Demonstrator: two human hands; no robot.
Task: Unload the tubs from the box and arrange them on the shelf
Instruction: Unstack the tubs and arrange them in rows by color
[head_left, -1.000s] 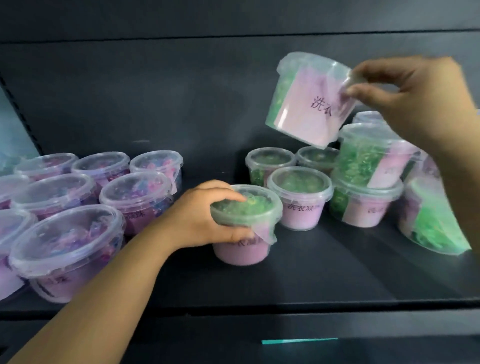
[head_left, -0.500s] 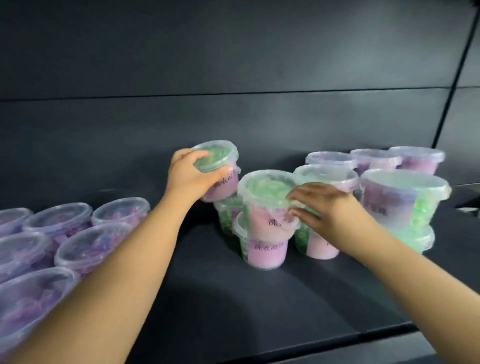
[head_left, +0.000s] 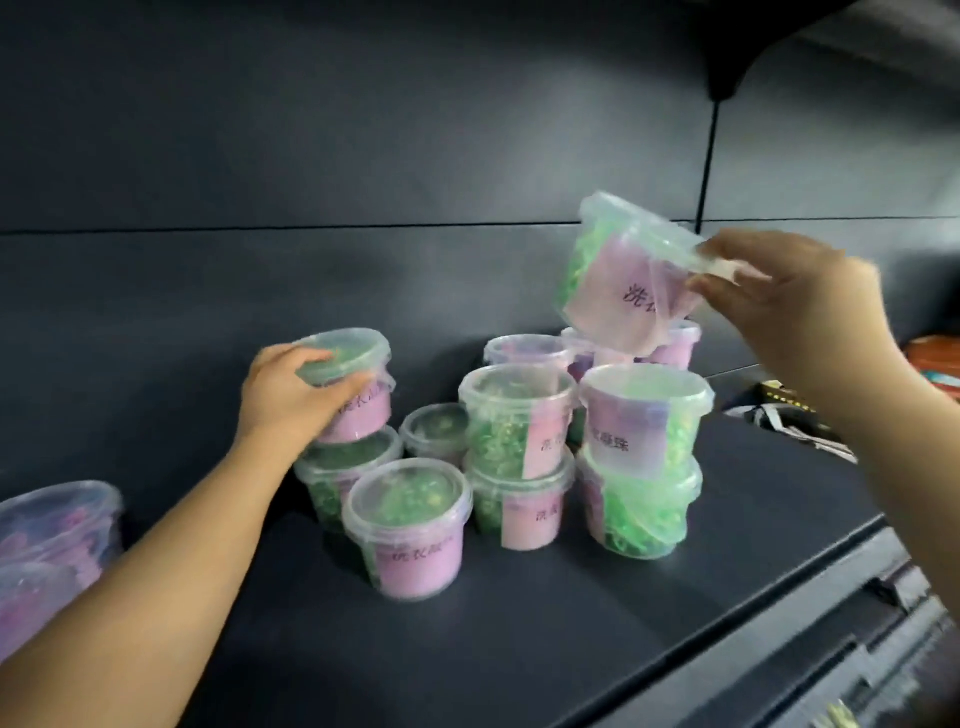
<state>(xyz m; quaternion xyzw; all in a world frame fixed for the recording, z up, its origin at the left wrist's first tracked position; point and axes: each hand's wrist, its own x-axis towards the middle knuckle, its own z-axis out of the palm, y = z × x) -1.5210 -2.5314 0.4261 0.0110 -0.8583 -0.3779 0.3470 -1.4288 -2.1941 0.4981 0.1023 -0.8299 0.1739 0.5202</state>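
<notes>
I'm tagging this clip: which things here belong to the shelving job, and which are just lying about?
Job: tilted tub pinched by right hand; upper tub gripped by left hand; stacked green tubs; purple tubs; shelf.
Lying about: orange item, black-and-white item, far right.

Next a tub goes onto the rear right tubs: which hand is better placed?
Right. The right hand pinches a tilted tub in the air just above them; the left hand grips a stacked tub resting on another at the left.
</notes>
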